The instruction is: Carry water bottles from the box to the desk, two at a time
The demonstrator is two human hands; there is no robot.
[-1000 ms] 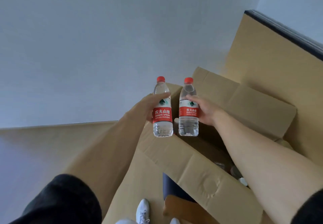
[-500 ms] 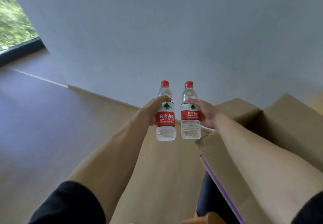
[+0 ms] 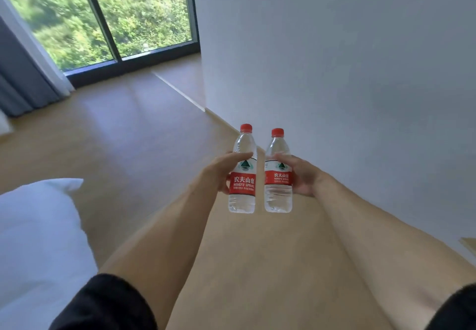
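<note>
Bottles of water, two in number, are carried upright and side by side in front of the person, clear of the floor. Left hand [image 3: 219,172] grips the left bottle [image 3: 242,175] around its red label, thumb lying across the top of the label and fingers curled behind. Right hand [image 3: 301,175] grips the right bottle [image 3: 278,177] in the same manner at the same height. A narrow gap separates the two bottles; they do not touch. Both carry red caps and both appear full.

Nearest the viewer, behind the grips, black sleeves [image 3: 108,304] cover the upper arms, and bare forearms run forward to the hands. To the left of the left forearm lies white bedding [image 3: 38,239], its corner just short of the left hand's level. Below the bottles spreads a tan wooden floor [image 3: 128,136]. Just right of the right hand, and extending beyond it, stands a pale wall [image 3: 347,59], whose corner edge lies ahead of the bottles. Farther ahead and to the left, a dark-framed window [image 3: 116,15] shows green foliage, with a grey curtain [image 3: 20,82] at its left edge.
</note>
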